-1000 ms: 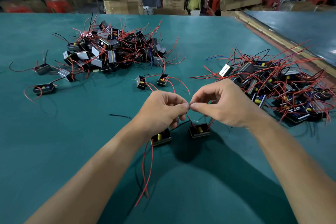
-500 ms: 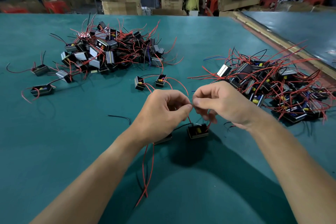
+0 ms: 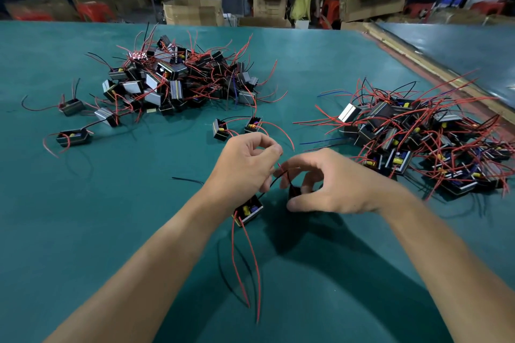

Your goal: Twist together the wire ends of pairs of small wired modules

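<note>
Left hand (image 3: 245, 166): fingers curled, thumb tip against forefinger. Whether a wire is pinched there cannot be told. At 6 o'clock of its knuckles lies a small black box-shaped module with a yellow component (image 3: 249, 210), flat on the teal table mat (image 3: 111, 231). Its thin black wire (image 3: 271, 182) climbs past the left fingers to the bare wire ends (image 3: 282, 170), which stand in the gap between the hands.

Right hand (image 3: 334, 184): thumb and fingers curled round a second black module (image 3: 294, 193), gripping it.

Two long red leads (image 3: 250, 264) trail to 6 o'clock. Mat stretches wide toward 8 o'clock. A tangled heap of black modules with red wires (image 3: 178, 81) sits at 11 o'clock and a second heap (image 3: 418, 142) at 2 o'clock. Beyond that heap runs the wooden edge strip (image 3: 434, 69).
</note>
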